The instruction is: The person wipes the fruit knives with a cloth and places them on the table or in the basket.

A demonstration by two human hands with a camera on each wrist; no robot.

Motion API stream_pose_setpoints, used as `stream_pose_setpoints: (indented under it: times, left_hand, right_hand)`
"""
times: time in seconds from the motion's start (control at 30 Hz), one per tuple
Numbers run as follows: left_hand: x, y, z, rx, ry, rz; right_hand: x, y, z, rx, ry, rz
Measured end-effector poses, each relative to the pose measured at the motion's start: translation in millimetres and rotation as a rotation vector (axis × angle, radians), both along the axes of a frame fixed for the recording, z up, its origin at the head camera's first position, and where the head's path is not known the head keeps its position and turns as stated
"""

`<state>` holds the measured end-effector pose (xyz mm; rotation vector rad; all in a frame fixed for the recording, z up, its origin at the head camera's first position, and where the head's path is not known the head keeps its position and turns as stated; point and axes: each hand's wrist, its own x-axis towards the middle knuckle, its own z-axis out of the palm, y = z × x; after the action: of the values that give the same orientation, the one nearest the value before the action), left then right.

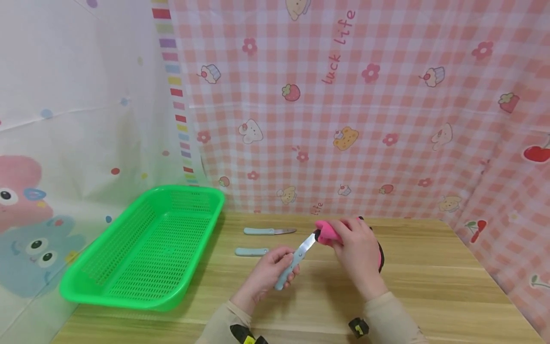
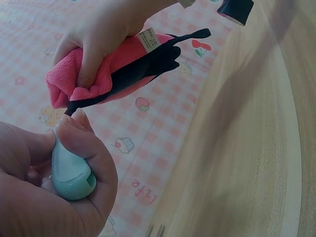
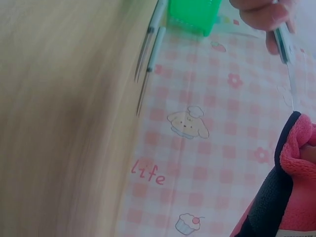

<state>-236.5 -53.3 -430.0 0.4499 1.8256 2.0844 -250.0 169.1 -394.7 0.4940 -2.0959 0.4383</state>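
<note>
My left hand [image 1: 268, 270] grips a small knife [image 1: 285, 276] by its pale blue handle, the blade slanting up and to the right. My right hand [image 1: 355, 246] pinches a pink cloth [image 1: 328, 232] with black trim at the blade's tip end, and the folds hide the tip. In the left wrist view the rest of the cloth [image 2: 128, 59], with a white label and a black loop, hangs beyond the right hand's fingers. Two similar knives lie on the table behind, one with its blade in full view [image 1: 259, 231], the other [image 1: 250, 252] partly hidden by my left hand.
A green perforated plastic basket [image 1: 198, 260] stands on the left of the wooden table [image 1: 434, 286]. Pink checked sheeting [image 1: 318, 110] rises along the back and right edges, and a white printed sheet [image 1: 94, 95] along the left.
</note>
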Motion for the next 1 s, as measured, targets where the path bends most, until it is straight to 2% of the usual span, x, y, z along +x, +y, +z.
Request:
stream_pose_setpoints:
  times: [0.27,0.47,0.7,0.87,1.0]
  left_hand:
    - [0.3,-3.6,1.0,0.018,-0.006,-0.02]
    - [0.2,-8.8,2.8,0.034,-0.049,-0.01]
    - [-0.6,-15.3,4.7,-0.005,-0.038,-0.017]
    - [-1.2,-19.4,7.9,-0.029,-0.054,-0.005]
    - [-1.8,-22.0,11.3,-0.062,-0.024,0.022]
  right_hand:
    - [3.4,13.1,1.4,-0.032,-0.039,-0.021]
    - [8.0,22.7,0.3,-0.056,-0.073,-0.042]
    - [12.4,28.9,-4.7,-0.071,-0.088,-0.049]
    - [15.4,31.6,-8.7,-0.073,-0.095,-0.047]
    - [17.0,32.2,-10.9,-0.085,-0.094,-0.043]
